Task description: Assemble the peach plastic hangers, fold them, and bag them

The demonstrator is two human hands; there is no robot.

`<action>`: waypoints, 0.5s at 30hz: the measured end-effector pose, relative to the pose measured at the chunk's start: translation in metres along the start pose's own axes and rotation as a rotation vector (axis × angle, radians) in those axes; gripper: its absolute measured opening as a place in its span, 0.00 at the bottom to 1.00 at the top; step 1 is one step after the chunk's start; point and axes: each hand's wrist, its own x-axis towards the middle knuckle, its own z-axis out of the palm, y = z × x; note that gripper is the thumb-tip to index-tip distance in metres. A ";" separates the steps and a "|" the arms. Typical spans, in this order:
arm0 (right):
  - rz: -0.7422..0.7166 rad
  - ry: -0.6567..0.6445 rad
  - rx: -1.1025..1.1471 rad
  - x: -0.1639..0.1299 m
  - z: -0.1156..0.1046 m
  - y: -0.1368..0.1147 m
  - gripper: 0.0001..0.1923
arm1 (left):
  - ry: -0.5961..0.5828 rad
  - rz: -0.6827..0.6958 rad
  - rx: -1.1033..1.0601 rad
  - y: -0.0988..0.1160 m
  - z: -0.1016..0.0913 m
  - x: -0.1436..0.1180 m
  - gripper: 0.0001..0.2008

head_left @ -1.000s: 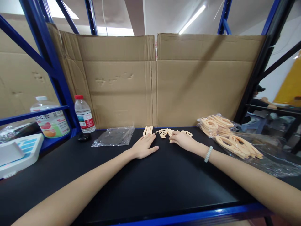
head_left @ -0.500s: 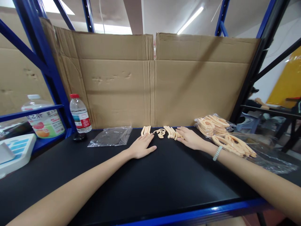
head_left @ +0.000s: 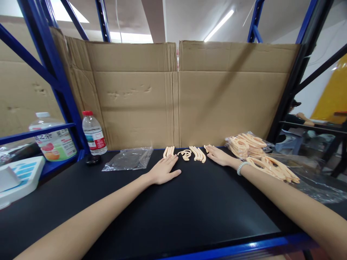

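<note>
My left hand (head_left: 164,170) lies flat on the black tabletop with its thumb stretched out. Its fingertips touch or cover the near ends of several pale straight strips (head_left: 168,151). Between my hands sit small curved pale pieces (head_left: 186,155), and to their right a row of pale bent strips (head_left: 198,154). My right hand (head_left: 219,156), palm down with fingers extended, rests at the right of that row. Part of another pale piece (head_left: 207,147) shows at its fingertips; the rest is hidden under the hand. Neither hand grips anything visible.
A clear plastic bag (head_left: 128,159) lies left, near a water bottle (head_left: 94,133) and a small black object (head_left: 93,160). Bagged pale ring-shaped pieces (head_left: 245,143) and loose ones (head_left: 272,168) are at right. Cardboard (head_left: 135,97) walls the back. A person (head_left: 296,117) sits far right.
My right hand has slid a little to the right, away from the bent strips, uncovering the end of the row. My left hand stays in place. The view has shifted slightly.
</note>
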 end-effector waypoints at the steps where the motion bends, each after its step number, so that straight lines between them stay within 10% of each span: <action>1: 0.014 0.018 -0.002 0.000 -0.001 -0.001 0.32 | 0.006 0.005 -0.004 -0.001 0.000 0.000 0.38; 8: -0.048 0.221 0.068 -0.006 -0.016 -0.054 0.29 | 0.033 0.020 -0.021 -0.003 0.003 0.001 0.37; 15: -0.140 0.020 0.082 0.008 0.002 -0.095 0.35 | 0.067 0.036 -0.033 -0.004 0.006 0.002 0.37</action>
